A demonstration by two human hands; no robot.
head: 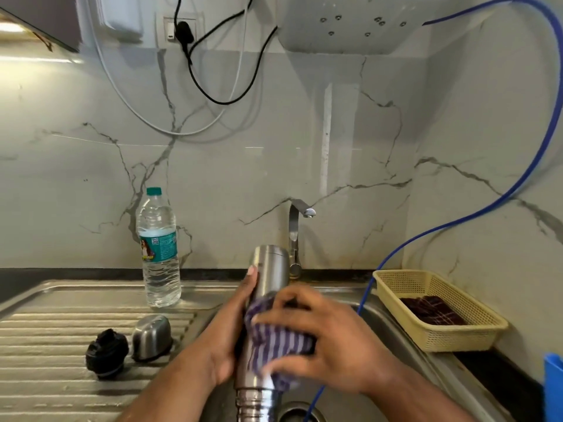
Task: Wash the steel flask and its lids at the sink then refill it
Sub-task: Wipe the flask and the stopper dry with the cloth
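The steel flask [269, 269] is held upside down over the sink [393, 333], its threaded mouth pointing toward me. My left hand [231, 330] grips the flask's body from the left. My right hand [320, 336] presses a purple striped cloth [274, 339] around the flask's middle. On the ribbed draining board [45, 345] to the left lie the black inner lid [106, 353] and the steel cup lid [151, 336], side by side.
A plastic water bottle [158, 248] stands at the back of the draining board. The tap [297, 236] rises behind the flask. A blue hose [457, 223] runs down into the sink. A yellow basket [438, 309] with a dark cloth sits at the right.
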